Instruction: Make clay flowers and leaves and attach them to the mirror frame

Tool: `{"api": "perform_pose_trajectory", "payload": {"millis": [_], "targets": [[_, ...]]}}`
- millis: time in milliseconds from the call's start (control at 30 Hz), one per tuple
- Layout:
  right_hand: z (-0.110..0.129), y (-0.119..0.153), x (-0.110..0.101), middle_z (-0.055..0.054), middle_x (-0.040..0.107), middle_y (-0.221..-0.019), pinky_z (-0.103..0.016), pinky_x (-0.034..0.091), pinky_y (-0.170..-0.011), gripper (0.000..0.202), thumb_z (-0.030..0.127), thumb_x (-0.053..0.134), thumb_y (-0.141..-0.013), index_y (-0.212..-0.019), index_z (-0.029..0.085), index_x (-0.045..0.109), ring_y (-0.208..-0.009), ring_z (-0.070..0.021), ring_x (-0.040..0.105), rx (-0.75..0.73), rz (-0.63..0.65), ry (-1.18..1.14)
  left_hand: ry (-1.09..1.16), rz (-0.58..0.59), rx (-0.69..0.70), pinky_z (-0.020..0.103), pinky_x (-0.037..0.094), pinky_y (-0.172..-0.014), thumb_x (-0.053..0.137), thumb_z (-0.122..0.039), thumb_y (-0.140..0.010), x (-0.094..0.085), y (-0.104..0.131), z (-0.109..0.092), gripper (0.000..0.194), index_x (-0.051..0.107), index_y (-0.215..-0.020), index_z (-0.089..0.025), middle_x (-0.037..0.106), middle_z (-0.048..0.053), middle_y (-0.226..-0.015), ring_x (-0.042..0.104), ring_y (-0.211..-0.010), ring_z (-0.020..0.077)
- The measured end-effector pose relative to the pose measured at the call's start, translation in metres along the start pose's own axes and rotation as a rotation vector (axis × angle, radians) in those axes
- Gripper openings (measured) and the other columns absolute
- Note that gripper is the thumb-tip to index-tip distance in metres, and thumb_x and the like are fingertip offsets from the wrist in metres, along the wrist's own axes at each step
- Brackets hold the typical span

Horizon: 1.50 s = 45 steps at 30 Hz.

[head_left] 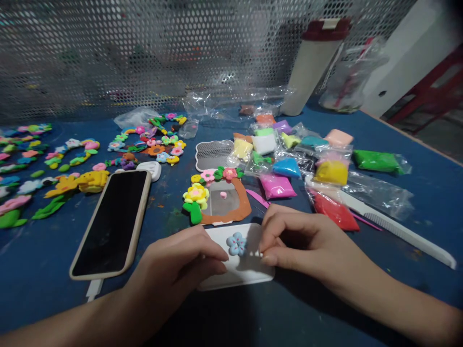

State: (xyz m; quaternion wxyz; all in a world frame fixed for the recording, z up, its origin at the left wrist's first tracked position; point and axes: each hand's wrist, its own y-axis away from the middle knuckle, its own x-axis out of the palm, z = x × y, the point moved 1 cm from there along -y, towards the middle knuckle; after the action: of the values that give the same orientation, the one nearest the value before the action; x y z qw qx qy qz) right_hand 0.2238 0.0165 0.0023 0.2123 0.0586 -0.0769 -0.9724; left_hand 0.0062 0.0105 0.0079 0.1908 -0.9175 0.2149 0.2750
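A small white board (231, 279) lies on the table between both hands, with a light blue clay flower (237, 244) on it. My left hand (177, 260) reaches over the board's left side, thumb and index fingertip drawn close together. Over the right edge is my right hand (300, 241), its thumb and fingers pinched; anything between them is too small to tell. Just behind the board sits a small mirror (217, 198) with a brown clay rim, trimmed with yellow, pink and red flowers and green leaves. A pink clay bit (223, 195) rests on its glass.
A phone (112, 224) with a cable lies left, near several clay-decorated pieces (159, 144). Bagged clay, including a magenta pack (277, 186), spreads behind my right hand, beside a white comb (398, 231). A tumbler (311, 67) stands at the back before a perforated metal panel (144, 53).
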Motion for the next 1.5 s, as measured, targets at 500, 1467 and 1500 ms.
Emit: {"api": "perform_pose_trajectory", "payload": {"millis": [500, 1467, 1500], "targets": [[-0.0009, -0.0034, -0.0018, 0.002, 0.055, -0.072, -0.023, 0.036, -0.057, 0.016, 0.035, 0.071, -0.075, -0.069, 0.021, 0.066, -0.067, -0.0112, 0.049, -0.012, 0.041, -0.027, -0.038, 0.077, -0.007, 0.012, 0.041, -0.052, 0.059, -0.009, -0.08, 0.0021, -0.0005, -0.0022, 0.012, 0.062, -0.074, -0.018, 0.059, -0.005, -0.065, 0.054, -0.056, 0.0054], [0.007, -0.0055, 0.0004, 0.001, 0.047, -0.062, -0.025, 0.034, -0.058, 0.037, 0.04, 0.048, -0.09, -0.059, 0.019, 0.05, -0.061, -0.0122, 0.043, 0.023, 0.016, -0.032, -0.024, 0.109, 0.003, 0.018, 0.043, -0.063, 0.049, -0.012, -0.089, 0.0034, 0.0012, 0.0001, 0.014, 0.059, -0.081, -0.019, 0.062, -0.002, -0.074, 0.058, -0.068, 0.0097], [0.0069, -0.0051, 0.0004, 0.001, 0.047, -0.062, -0.025, 0.034, -0.058, 0.037, 0.039, 0.049, -0.089, -0.059, 0.019, 0.05, -0.061, -0.0122, 0.043, 0.027, 0.017, -0.04, -0.026, 0.112, -0.006, 0.018, 0.043, -0.063, 0.049, -0.012, -0.088, 0.0033, 0.0008, 0.0, 0.015, 0.059, -0.081, -0.019, 0.062, -0.002, -0.074, 0.058, -0.068, 0.0097]]}}
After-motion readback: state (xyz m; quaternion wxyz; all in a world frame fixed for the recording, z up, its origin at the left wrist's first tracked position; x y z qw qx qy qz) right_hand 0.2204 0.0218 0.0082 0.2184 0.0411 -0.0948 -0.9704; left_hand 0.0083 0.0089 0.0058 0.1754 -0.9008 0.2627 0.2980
